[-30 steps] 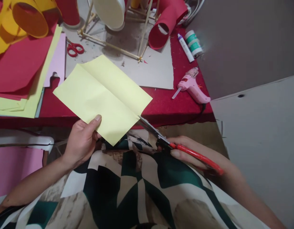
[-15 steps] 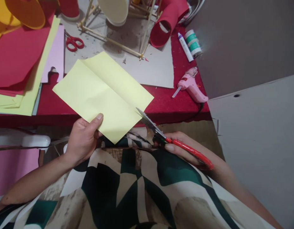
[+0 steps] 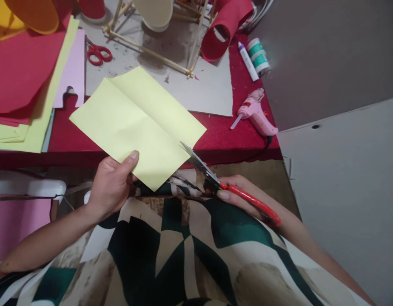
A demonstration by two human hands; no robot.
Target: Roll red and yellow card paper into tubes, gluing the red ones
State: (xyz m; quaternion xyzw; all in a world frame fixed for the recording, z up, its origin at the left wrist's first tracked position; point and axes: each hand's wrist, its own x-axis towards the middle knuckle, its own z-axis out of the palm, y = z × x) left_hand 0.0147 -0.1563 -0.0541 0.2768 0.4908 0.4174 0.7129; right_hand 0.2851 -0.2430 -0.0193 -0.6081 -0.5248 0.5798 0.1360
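Note:
A creased sheet of yellow paper (image 3: 129, 123) is pinched at its near edge by my left hand (image 3: 115, 180), with the thumb on top. My right hand (image 3: 236, 193) grips large scissors with red handles (image 3: 250, 199). Their blades reach the right part of the sheet, one blade over the paper near the crease; the lower blade is partly hidden. The sheet hangs over the front edge of the red-covered table (image 3: 215, 144).
Coloured paper (image 3: 27, 72) lies stacked at the left, beside small red scissors (image 3: 99, 54). A wooden stick frame (image 3: 152, 53) and red paper tubes (image 3: 217, 38) stand at the back. A pink glue gun (image 3: 257, 117), a marker (image 3: 248, 63) and a small jar (image 3: 258, 56) lie at the right.
The large scissors have shifted slightly left, with their tip a little further over the yellow paper. My left hand keeps its hold on the sheet.

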